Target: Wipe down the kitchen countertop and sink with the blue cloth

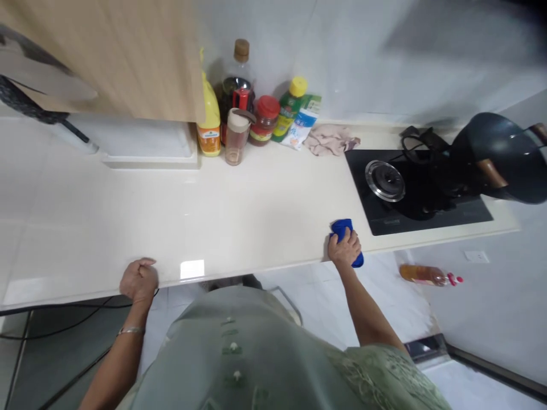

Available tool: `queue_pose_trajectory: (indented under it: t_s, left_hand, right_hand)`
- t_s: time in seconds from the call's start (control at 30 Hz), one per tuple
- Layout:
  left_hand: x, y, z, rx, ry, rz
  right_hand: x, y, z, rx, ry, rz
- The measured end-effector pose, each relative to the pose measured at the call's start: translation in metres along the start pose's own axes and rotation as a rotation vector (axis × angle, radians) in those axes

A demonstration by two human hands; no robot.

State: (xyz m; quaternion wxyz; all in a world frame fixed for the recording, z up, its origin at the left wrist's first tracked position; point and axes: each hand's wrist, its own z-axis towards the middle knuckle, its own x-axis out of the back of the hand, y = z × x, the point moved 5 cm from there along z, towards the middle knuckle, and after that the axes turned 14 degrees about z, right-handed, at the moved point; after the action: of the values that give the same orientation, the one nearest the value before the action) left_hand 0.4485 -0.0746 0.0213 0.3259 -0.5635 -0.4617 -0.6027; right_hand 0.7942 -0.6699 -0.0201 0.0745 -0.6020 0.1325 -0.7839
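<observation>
My right hand (345,248) presses down on a blue cloth (342,226) at the front edge of the white countertop (256,216), just left of the black cooktop. Its fingers lie over the folded cloth, and one end of the cloth hangs past the edge. My left hand (140,279) rests as a loose fist on the counter's front edge, far to the left. Nothing shows in its curled fingers.
Along the wall stand a yellow bottle (209,122), a dark bottle (237,77), a pinkish jug (237,139), a red-lidded jar (265,122), a green bottle (288,111) and a crumpled rag (329,139). A wok (504,154) sits on the cooktop (384,213). An oil bottle (423,275) is below.
</observation>
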Motion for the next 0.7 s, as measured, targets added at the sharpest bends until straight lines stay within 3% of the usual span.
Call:
queue_pose_trajectory:
  t_s: [0.23, 0.37, 0.53, 0.63, 0.7]
  left_hand:
    - [-0.011, -0.011, -0.007, -0.150, -0.023, -0.228]
    - [-0.006, -0.021, -0.016, -0.215, -0.055, -0.411]
    - [0.015, -0.038, -0.029, -0.183, -0.107, -0.597]
    - [0.037, -0.044, -0.035, -0.153, -0.236, -0.798]
    - [0.057, -0.046, -0.044, -0.240, -0.355, -0.949]
  right_hand:
    - [-0.006, -0.134, -0.100, 0.226, -0.094, 0.026]
    - [-0.011, -0.203, -0.156, 0.369, -0.182, 0.100]
    - [-0.015, -0.289, -0.220, 0.619, -0.397, 0.146]
    - [-0.017, -0.337, -0.242, 0.790, -0.501, 0.166]
    - [-0.021, -0.364, -0.248, 0.892, -0.548, 0.175]
